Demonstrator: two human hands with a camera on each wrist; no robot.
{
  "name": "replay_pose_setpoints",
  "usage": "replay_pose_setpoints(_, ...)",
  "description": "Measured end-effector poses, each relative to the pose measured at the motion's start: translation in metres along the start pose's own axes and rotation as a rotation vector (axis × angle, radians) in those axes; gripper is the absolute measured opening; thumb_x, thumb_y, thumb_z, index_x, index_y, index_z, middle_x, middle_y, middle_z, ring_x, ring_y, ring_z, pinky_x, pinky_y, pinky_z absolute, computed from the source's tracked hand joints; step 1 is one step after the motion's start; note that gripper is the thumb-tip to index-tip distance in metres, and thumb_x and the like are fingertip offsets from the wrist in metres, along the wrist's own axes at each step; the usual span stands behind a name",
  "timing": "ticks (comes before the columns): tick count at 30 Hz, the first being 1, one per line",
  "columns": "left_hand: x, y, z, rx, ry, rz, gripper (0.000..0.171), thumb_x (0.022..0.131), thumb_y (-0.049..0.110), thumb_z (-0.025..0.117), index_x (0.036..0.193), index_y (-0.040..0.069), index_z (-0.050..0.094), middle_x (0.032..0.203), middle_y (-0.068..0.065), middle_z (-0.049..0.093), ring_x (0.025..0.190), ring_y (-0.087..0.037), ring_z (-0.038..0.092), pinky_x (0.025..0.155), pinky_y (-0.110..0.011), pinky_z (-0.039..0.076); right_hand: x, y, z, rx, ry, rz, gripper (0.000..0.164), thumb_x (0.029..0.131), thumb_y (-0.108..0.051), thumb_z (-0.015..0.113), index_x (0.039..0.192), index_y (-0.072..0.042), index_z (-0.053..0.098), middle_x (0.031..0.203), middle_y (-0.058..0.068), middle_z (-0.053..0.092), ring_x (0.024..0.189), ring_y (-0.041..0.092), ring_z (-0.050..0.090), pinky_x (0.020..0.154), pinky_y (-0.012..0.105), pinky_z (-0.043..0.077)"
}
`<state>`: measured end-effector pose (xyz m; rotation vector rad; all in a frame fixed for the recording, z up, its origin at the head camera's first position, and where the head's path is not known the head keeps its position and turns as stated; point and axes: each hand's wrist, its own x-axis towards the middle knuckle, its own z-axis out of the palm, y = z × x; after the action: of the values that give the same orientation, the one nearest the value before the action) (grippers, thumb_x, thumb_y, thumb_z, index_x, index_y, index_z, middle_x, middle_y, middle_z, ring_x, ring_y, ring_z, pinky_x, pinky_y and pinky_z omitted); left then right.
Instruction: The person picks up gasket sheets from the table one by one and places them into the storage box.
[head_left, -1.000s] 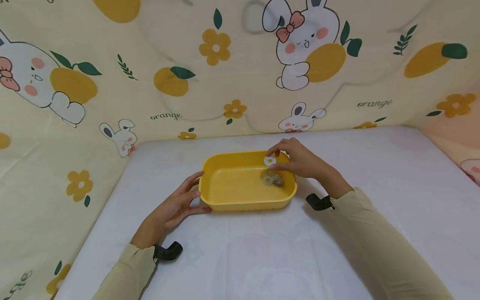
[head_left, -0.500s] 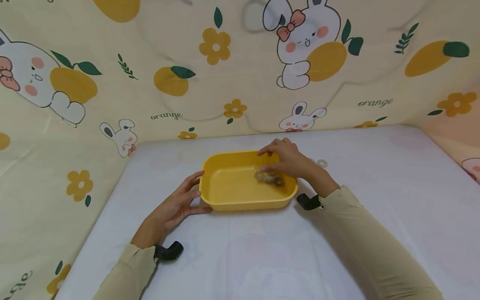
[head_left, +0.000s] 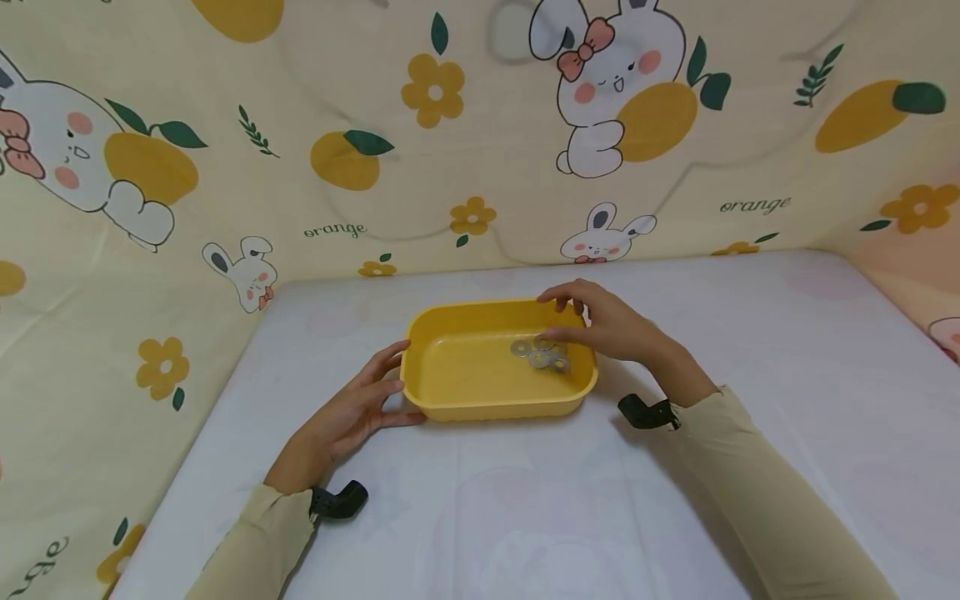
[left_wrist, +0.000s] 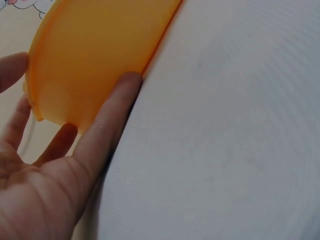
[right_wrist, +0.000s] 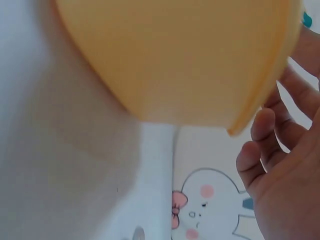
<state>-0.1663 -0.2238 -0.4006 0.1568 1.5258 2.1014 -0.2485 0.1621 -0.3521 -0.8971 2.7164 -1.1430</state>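
Note:
Several grey washers (head_left: 539, 359), flat rings, lie in the right part of a yellow plastic tray (head_left: 457, 375). Some overlap. At the tray's left end is my left hand (head_left: 352, 412), its fairly straight fingers and thumb touching the outer wall. In the left wrist view the thumb (left_wrist: 112, 110) lies along the tray's side. My right hand (head_left: 603, 321) hovers over the right end, thumb and fingers apart, with no washer seen between them. From the right wrist view, its curled lower fingers (right_wrist: 262, 125) sit outside the tray's rim.
A white cloth covers the table (head_left: 517, 508). Behind it hangs a cream curtain (head_left: 420, 175) printed with rabbits and oranges. A small grey thing (right_wrist: 139, 233) shows at the right wrist view's bottom edge, too blurred to tell.
The right hand moved left with a washer and let it go among the others in the tray. Now it has drawn back right to the tray's rim. The left hand has stayed put.

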Motion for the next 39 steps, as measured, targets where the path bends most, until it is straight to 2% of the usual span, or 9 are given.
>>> replay_pose_setpoints(7, 0.000, 0.000, 0.000, -0.011, 0.009, -0.005, 0.064, 0.101, 0.009, 0.053, 0.156, 0.027, 0.025, 0.162, -0.001, 0.012, 0.130, -0.033, 0.051, 0.099, -0.054, 0.053, -0.017, 0.007, -0.013, -0.029, 0.009, 0.035, 0.047, 0.088, -0.025, 0.076, 0.131, -0.014, 0.059, 0.111, 0.008, 0.058, 0.097, 0.020, 0.047, 0.077, 0.034, 0.042)
replay_pose_setpoints(16, -0.002, 0.000, 0.000, -0.006, 0.017, -0.012, 0.064, 0.102, 0.009, 0.052, 0.156, 0.028, 0.025, 0.162, -0.001, 0.011, 0.129, -0.031, 0.053, 0.099, -0.054, 0.053, -0.043, 0.030, -0.032, -0.096, -0.011, 0.129, 0.044, 0.096, -0.036, 0.065, 0.135, -0.019, 0.056, 0.116, 0.008, 0.060, 0.102, 0.020, 0.047, 0.079, 0.028, 0.042)
replay_pose_setpoints(23, 0.000, 0.000, 0.001, -0.002, 0.021, -0.016, 0.062, 0.102, 0.009, 0.051, 0.156, 0.029, 0.026, 0.163, 0.000, 0.011, 0.131, -0.031, 0.051, 0.101, -0.055, 0.052, -0.053, 0.045, -0.047, -0.200, -0.001, 0.204, 0.042, 0.095, -0.035, 0.066, 0.131, -0.013, 0.061, 0.114, 0.008, 0.062, 0.100, 0.022, 0.048, 0.076, 0.032, 0.044)
replay_pose_setpoints(30, -0.002, 0.001, 0.002, 0.001, 0.036, -0.020, 0.063, 0.102, 0.009, 0.052, 0.155, 0.030, 0.027, 0.163, -0.001, 0.011, 0.128, -0.031, 0.054, 0.100, -0.055, 0.052, -0.055, 0.059, -0.054, -0.292, -0.033, 0.298, 0.038, 0.094, -0.026, 0.068, 0.126, -0.006, 0.064, 0.110, 0.012, 0.063, 0.100, 0.027, 0.052, 0.078, 0.035, 0.047)
replay_pose_setpoints(34, -0.001, 0.001, 0.002, 0.013, 0.037, -0.012, 0.062, 0.102, 0.009, 0.052, 0.155, 0.029, 0.027, 0.163, -0.001, 0.011, 0.127, -0.030, 0.054, 0.099, -0.054, 0.053, -0.056, 0.064, -0.056, -0.310, -0.060, 0.344, 0.039, 0.095, -0.023, 0.064, 0.129, -0.004, 0.062, 0.116, 0.019, 0.061, 0.103, 0.033, 0.052, 0.083, 0.044, 0.051)
replay_pose_setpoints(39, 0.000, 0.000, 0.001, 0.004, 0.034, -0.009, 0.062, 0.102, 0.009, 0.052, 0.155, 0.028, 0.027, 0.162, -0.001, 0.012, 0.129, -0.031, 0.053, 0.099, -0.055, 0.052, -0.056, 0.067, -0.055, -0.339, -0.094, 0.425, 0.042, 0.098, -0.023, 0.059, 0.135, -0.005, 0.059, 0.131, 0.027, 0.052, 0.118, 0.047, 0.046, 0.098, 0.065, 0.046)
